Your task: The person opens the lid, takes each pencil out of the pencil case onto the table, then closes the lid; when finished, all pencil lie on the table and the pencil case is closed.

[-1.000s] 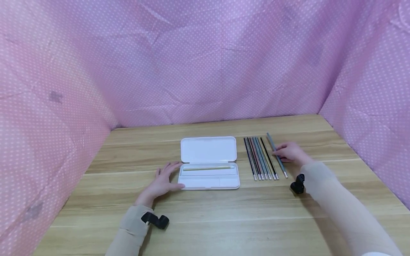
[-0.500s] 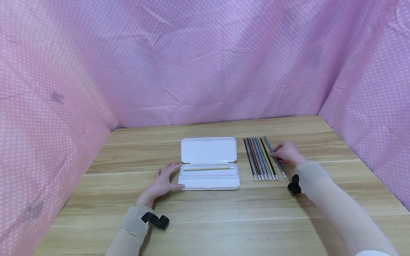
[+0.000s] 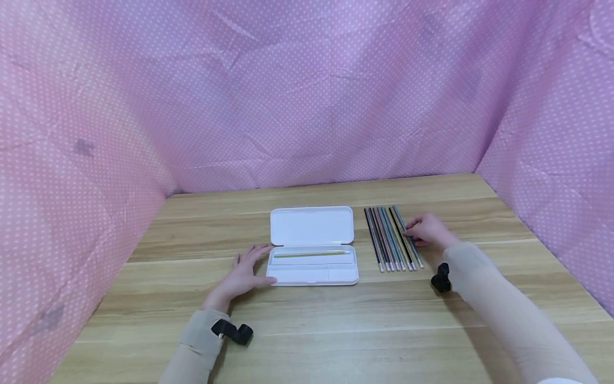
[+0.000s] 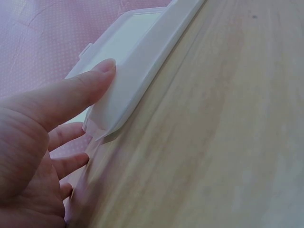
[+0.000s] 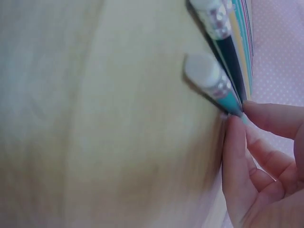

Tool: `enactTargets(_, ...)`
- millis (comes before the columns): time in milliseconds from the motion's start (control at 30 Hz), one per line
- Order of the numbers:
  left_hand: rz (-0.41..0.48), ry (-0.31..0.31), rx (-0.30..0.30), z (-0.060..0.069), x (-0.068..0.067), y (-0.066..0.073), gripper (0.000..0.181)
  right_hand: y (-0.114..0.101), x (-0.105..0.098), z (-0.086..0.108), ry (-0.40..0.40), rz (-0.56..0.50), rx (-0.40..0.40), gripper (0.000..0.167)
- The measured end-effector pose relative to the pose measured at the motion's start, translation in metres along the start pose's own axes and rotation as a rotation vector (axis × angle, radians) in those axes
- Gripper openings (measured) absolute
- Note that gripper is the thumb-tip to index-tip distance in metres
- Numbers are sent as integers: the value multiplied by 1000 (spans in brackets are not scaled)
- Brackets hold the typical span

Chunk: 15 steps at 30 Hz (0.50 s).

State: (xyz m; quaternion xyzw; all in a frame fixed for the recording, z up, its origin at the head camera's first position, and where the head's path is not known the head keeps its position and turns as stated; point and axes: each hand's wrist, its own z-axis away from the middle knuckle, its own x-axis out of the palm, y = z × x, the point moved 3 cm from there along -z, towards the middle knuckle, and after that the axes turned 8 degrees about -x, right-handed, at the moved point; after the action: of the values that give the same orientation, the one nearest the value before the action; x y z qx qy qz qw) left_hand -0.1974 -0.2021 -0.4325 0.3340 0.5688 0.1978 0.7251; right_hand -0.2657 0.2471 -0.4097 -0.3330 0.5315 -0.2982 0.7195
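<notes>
A white pencil case (image 3: pixel 288 275) lies with its lid raised back; one gold-coloured pencil (image 3: pixel 312 254) is in its rear compartment. My left hand (image 3: pixel 241 273) spreads at the case's left end, the thumb against its front corner, as the left wrist view also shows. Right of the case, several pencils (image 3: pixel 384 234) lie side by side, eraser ends toward me. With thumb and index finger, my right hand (image 3: pixel 428 230) pinches a teal pencil (image 5: pixel 229 102) at the right end of the row. A black pencil (image 5: pixel 230 54) lies close beside it. The teal pencil's middle is partly hidden by my fingers.
The wooden table (image 3: pixel 307 330) reaches back to a pink dotted cloth (image 3: pixel 307 106), which hangs behind and on both sides. The raised lid (image 3: pixel 312 226) stands behind the case tray. A black camera mount (image 3: pixel 441 277) sits on my right wrist.
My right hand has shifted left with the teal pencil, bringing it from apart to close against the row's right end. The left hand and the case stay where they were.
</notes>
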Motion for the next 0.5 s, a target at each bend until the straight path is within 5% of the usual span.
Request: enactTargets(500, -10, 2, -1, 0, -1, 0, 80, 1, 4, 3, 7, -39, 28, 26)
